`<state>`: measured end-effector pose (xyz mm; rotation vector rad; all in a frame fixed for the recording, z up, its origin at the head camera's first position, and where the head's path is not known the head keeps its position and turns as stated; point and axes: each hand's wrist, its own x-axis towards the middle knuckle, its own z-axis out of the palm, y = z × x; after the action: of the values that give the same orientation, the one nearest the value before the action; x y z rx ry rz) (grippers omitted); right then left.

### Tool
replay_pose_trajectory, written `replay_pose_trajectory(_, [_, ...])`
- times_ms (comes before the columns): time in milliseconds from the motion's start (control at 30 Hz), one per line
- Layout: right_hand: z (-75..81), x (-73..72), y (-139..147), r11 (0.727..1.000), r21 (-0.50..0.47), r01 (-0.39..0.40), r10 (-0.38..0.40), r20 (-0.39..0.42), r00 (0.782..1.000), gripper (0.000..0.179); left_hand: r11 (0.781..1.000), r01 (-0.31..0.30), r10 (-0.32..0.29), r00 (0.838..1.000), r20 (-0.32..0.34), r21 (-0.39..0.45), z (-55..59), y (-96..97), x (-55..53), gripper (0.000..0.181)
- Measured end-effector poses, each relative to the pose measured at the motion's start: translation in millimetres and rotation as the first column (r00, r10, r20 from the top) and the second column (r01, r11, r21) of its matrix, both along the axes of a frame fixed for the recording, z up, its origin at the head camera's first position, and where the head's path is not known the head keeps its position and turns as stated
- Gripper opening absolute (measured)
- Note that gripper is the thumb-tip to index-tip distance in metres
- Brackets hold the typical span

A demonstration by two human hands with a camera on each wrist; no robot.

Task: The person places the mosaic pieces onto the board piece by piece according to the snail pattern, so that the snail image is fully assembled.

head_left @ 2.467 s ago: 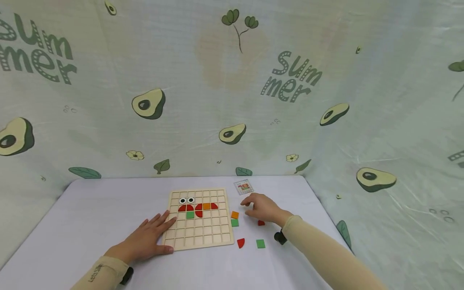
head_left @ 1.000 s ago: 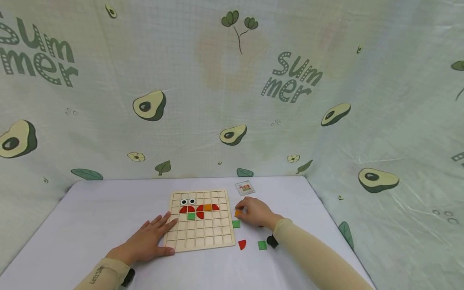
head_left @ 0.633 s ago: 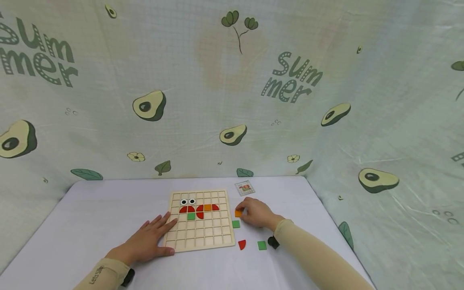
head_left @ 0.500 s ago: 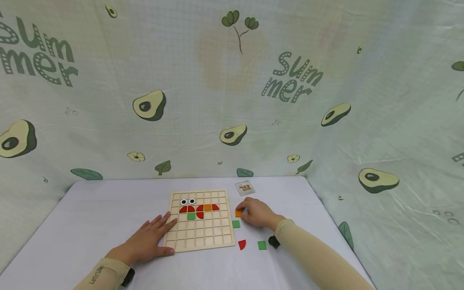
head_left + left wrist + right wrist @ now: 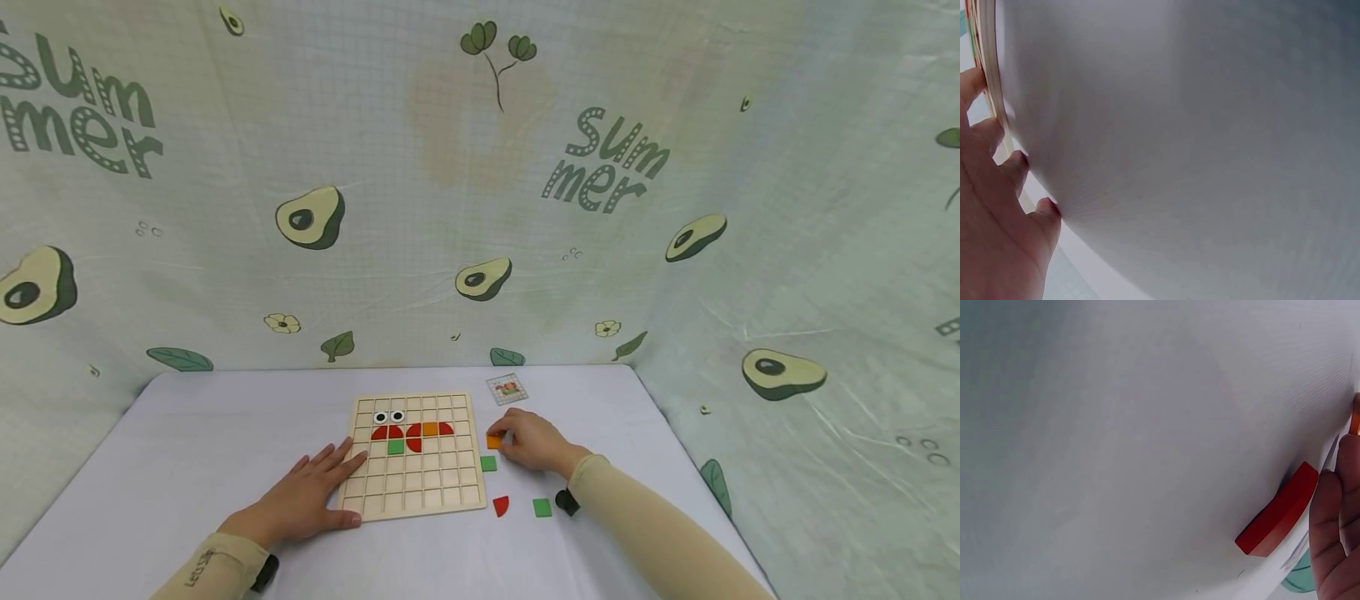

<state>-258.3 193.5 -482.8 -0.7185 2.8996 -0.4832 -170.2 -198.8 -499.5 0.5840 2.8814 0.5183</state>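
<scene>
Since the earliest frame, the right hand (image 5: 534,442) has come to the loose orange square (image 5: 493,442). On the worktop (image 5: 247,417) lies the board (image 5: 442,479), the left hand (image 5: 300,496) resting at its left edge, fingers spread and gripping nothing. Just beyond the board's right edge, the right fingers pinch the orange square at their tips; it lies on their board side, well nearer the right hand, without an evident long axis.

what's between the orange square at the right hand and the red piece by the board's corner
A green square lies between the orange square and that red piece, in the head view.
</scene>
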Motion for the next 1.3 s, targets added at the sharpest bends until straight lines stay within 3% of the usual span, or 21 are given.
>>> replay_pose_trajectory(433, [-4.6, -1.5, 2.1, 1.000, -0.014, 0.006, -0.006, 0.013, 1.000, 0.025, 1.000, -0.001, 0.001, 1.000, 0.001, -0.002, -3.3, -0.8, -2.9, 0.100])
replay_pose_trajectory(1300, [-3.4, -1.9, 4.5, 1.000, -0.027, 0.006, -0.006, 0.031, 1.000, 0.024, 1.000, 0.014, -0.014, 1.000, 0.009, 0.008, 2.0, 1.6, -1.4, 0.100])
